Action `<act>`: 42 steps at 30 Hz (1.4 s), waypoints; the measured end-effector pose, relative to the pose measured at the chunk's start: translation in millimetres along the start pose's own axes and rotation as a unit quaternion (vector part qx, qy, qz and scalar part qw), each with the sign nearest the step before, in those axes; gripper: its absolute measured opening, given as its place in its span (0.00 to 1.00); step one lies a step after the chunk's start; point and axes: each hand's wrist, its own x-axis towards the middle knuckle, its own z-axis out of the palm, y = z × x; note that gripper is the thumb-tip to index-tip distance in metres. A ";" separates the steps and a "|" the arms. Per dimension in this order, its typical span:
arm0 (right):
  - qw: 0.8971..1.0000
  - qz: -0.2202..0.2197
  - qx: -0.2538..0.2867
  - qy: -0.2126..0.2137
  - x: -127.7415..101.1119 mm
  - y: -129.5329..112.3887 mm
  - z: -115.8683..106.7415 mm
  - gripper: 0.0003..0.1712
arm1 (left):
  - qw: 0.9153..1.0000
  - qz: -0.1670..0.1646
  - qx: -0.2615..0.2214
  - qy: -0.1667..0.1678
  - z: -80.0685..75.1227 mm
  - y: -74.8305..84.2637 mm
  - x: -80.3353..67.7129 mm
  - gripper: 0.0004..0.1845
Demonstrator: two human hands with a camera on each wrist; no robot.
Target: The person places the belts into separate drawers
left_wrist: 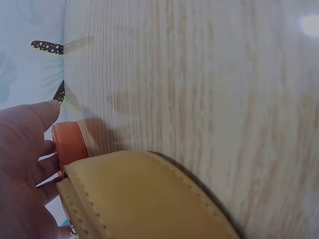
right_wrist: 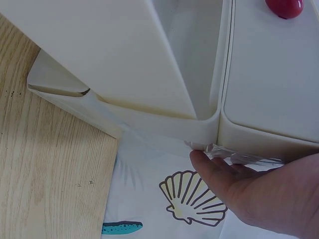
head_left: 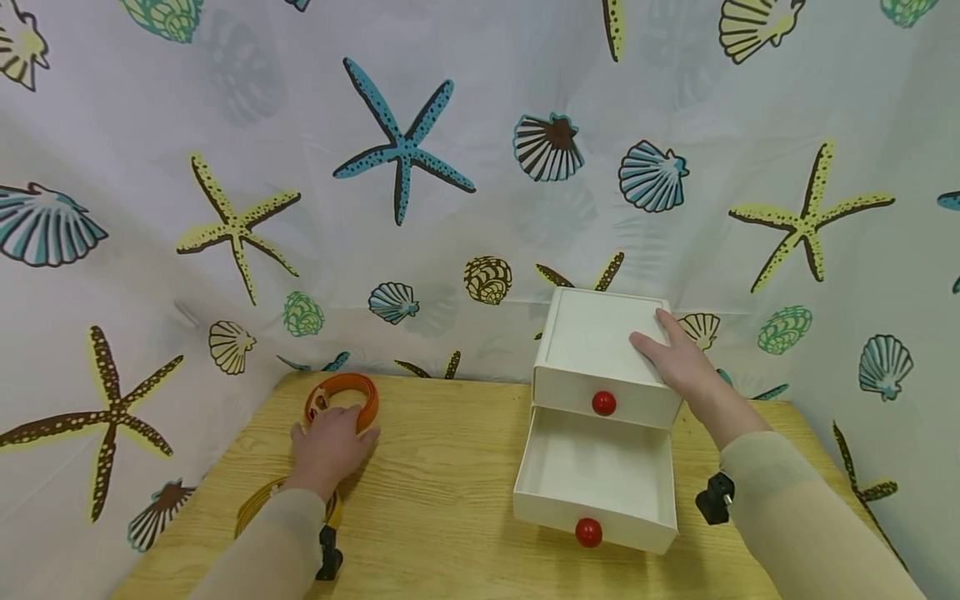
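My left hand (head_left: 332, 446) is at the near side of a coiled orange belt (head_left: 367, 387), fingers over its edge. In the left wrist view its thumb is extended above the orange belt (left_wrist: 70, 144) and the other fingers are partly hidden. A coiled yellow belt (head_left: 251, 510) lies under my left wrist, and looms large as a yellow strap (left_wrist: 144, 194) in that wrist view. My right hand (head_left: 686, 367) rests on the top right edge of a white drawer cabinet (head_left: 607, 333). In the right wrist view the right hand (right_wrist: 259, 191) touches the cabinet's side with its fingers nearly straight.
The cabinet's lower drawer (head_left: 600, 467) is pulled out toward me and looks bare inside. Its upper drawer, with a red knob (head_left: 603, 403), is closed. A wooden table (head_left: 435, 483) carries everything. A shell-and-starfish curtain (head_left: 450, 275) hangs behind and at both sides.
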 end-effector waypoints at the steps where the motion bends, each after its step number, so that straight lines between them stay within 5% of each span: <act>1: 1.000 0.000 0.000 0.000 0.1 0.3 0.1 0.52 | 1.000 0.003 0.004 0.003 0.3 -0.1 0.1 0.35; 42: 1.000 -0.003 -0.004 -0.001 0.7 -0.5 -0.4 0.51 | 0.998 0.003 -0.038 0.048 17.9 1.6 5.5 0.20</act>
